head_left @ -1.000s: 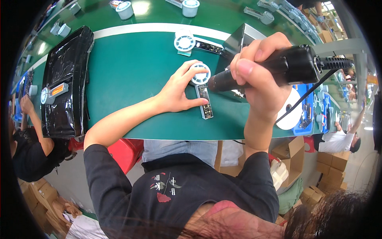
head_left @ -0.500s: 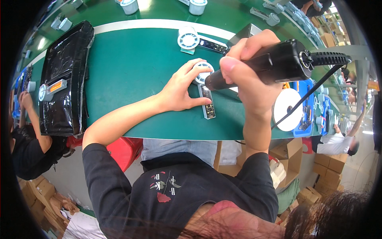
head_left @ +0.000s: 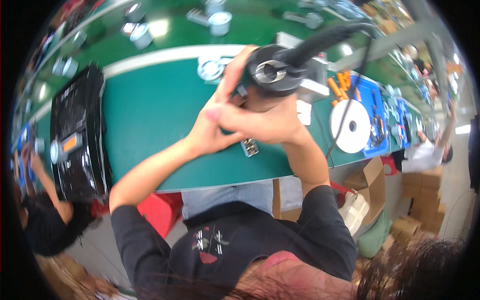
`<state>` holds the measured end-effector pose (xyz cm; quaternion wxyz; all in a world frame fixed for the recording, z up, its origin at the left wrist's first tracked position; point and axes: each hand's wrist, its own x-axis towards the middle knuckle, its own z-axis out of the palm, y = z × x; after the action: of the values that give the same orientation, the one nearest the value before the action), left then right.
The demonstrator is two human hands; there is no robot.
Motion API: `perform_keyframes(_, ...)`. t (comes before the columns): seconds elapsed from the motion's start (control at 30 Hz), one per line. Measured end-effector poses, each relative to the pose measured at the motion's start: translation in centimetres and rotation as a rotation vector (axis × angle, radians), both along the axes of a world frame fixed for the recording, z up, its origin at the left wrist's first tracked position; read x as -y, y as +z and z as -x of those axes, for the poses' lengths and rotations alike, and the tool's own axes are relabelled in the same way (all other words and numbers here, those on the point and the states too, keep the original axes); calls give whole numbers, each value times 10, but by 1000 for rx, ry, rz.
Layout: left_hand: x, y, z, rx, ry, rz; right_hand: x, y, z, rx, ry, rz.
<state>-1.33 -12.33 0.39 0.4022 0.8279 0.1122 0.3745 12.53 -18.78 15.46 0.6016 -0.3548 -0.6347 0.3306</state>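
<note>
My right hand [head_left: 265,120] is wrapped round a black corded electric screwdriver [head_left: 275,70], held upright with its cable end towards me. Its tip is hidden below the hand. Beside it, my left hand [head_left: 207,131] is closed on a small fan body, its fingers partly hidden behind my right hand. From under the hands shows the fan body's narrow end with a circuit board [head_left: 250,146], lying on the green table mat [head_left: 150,105]. Just beyond my hands lies a second pale fan body [head_left: 210,69], blurred and partly covered.
A black plastic-wrapped tray [head_left: 77,115] at the left bears a fan with an orange strip [head_left: 70,143]. To the right are a white disc [head_left: 350,126], orange pieces [head_left: 342,86] and a blue tray [head_left: 376,145]. The screwdriver's cable hangs over the right side. More fan parts [head_left: 220,23] stand beyond.
The screwdriver has swung from slanting to upright, and my right hand has moved left over the fan body, covering much of my left hand. The view has shifted slightly.
</note>
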Motion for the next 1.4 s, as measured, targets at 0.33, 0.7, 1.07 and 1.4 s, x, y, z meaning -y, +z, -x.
perform_keyframes(0.33, 20, 2, 1, -130, -59, -630, 34, 55, -83, -180, -233, 173)
perform_keyframes(0.7, 16, 68, 36, -404, 69, 518, 79, 64, -133, -310, -375, -110)
perform_keyframes(1.07, -205, 138, -183, -470, 122, -644, 103, 70, -154, -484, -420, -198)
perform_keyframes(1.4, -274, 31, -301, -793, 127, -546, 126, 74, -156, -569, -398, -308)
